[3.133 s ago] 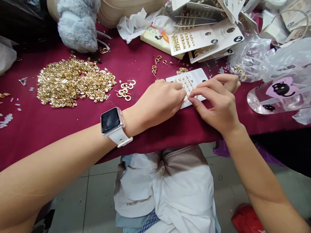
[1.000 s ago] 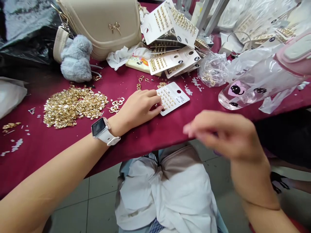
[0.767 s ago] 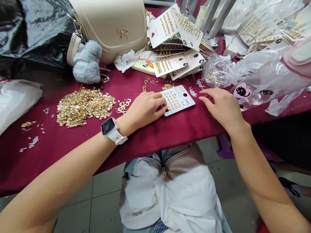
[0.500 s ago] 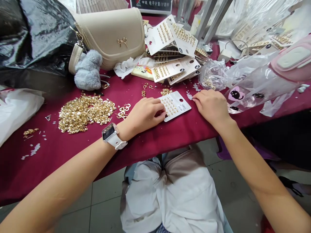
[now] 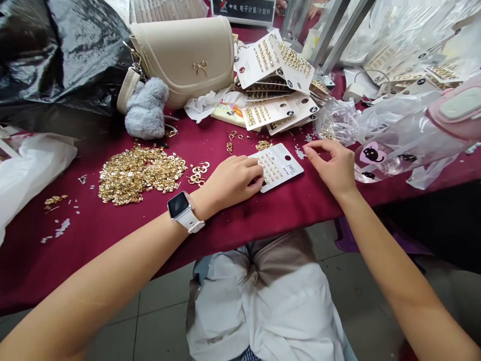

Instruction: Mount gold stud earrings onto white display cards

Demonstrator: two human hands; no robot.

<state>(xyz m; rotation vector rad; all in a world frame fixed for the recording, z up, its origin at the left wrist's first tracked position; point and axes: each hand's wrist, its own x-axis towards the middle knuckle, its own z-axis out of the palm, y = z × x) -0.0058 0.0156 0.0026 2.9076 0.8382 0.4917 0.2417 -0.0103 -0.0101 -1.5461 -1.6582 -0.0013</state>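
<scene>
A white earring card [image 5: 280, 168] with rows of small gold studs lies on the maroon tablecloth. My left hand [image 5: 233, 183] holds its left edge, fingertips over the studs. My right hand [image 5: 332, 165] is to the right of the card, not touching it, with fingers apart and nothing visible in them. A white watch [image 5: 178, 205] sits on my left wrist. Left of my left hand are gold hoop earrings [image 5: 199, 174] and a large heap of gold earring parts [image 5: 141, 173]. A small cluster of gold pieces [image 5: 263, 145] touches the card's top edge.
A stack of earring cards [image 5: 274, 85] stands beyond the card, beside a beige handbag [image 5: 184, 60] and grey plush toy [image 5: 146, 108]. A crumpled clear plastic bag [image 5: 338, 120] and cat-printed bottle [image 5: 394, 155] lie right. The table edge runs above my lap.
My right hand has come off the card and now sits to its right, after a blurred swing near the table edge. My left hand stays at the card's left edge. The view has shifted toward the table's far side.
</scene>
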